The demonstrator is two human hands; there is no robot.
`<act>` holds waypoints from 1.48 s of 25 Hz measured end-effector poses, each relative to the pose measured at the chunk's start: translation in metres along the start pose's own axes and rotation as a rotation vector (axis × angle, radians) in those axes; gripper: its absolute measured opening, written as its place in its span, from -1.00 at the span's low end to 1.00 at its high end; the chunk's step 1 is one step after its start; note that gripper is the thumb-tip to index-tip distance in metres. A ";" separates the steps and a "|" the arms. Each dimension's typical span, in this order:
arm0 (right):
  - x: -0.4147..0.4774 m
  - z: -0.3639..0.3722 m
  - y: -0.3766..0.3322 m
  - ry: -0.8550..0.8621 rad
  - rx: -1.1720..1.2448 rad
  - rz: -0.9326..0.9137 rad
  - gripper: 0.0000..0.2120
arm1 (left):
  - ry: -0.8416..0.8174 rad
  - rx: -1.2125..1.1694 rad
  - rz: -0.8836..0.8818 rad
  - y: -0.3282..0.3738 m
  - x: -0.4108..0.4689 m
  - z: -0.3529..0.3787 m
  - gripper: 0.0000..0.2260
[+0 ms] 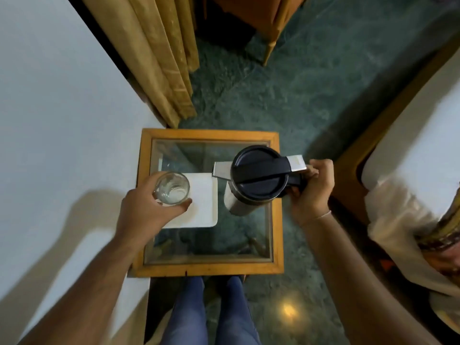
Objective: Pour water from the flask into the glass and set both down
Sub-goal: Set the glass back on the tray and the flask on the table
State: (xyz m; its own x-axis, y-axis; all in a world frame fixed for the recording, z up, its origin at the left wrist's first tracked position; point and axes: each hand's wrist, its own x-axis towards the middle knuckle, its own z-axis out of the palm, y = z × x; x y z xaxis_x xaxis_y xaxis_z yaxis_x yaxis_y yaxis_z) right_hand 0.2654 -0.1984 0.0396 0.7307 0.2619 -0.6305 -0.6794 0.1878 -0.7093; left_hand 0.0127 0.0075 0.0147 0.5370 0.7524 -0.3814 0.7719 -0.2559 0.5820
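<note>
A clear drinking glass is upright in my left hand, which wraps it from the left over the table's left side. It looks empty or nearly so. A steel flask with a black lid and steel spout stands upright to the right of the glass. My right hand grips the flask's black handle at its right side. I cannot tell whether flask or glass touches the table.
A small square table with a wooden frame and glass top stands under both hands. A white square plate lies on it beside the glass. A wall and curtain are left, a bed right, my legs below.
</note>
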 end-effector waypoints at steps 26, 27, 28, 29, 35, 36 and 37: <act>0.089 -0.075 0.145 0.049 -0.075 -0.092 -0.66 | -0.066 0.034 -0.063 -0.134 0.089 0.181 -0.37; 0.088 -0.076 0.146 0.042 -0.077 -0.097 -0.62 | -0.068 0.039 -0.062 -0.135 0.091 0.183 -0.37; 0.087 -0.078 0.146 0.036 -0.080 -0.108 -0.59 | -0.076 0.039 -0.064 -0.135 0.092 0.184 -0.37; 0.086 -0.080 0.147 0.031 -0.086 -0.122 -0.61 | -0.084 0.039 -0.064 -0.135 0.093 0.185 -0.37; 0.074 -0.086 0.151 0.066 -0.117 -0.126 -0.79 | -0.106 0.008 -0.088 -0.140 0.091 0.197 -0.39; 0.074 -0.085 0.148 0.064 -0.129 -0.107 -0.79 | -0.108 0.004 -0.088 -0.138 0.091 0.197 -0.40; 0.074 -0.087 0.147 0.056 -0.147 -0.087 -0.77 | -0.100 0.003 -0.087 -0.138 0.090 0.198 -0.41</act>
State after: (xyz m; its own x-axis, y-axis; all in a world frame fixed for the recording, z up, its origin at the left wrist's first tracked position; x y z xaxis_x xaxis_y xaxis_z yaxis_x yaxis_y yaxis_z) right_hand 0.2248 -0.2335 -0.1386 0.7914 0.1968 -0.5788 -0.5997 0.0658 -0.7975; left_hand 0.0216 -0.0098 -0.2419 0.4993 0.7073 -0.5004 0.8179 -0.1942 0.5415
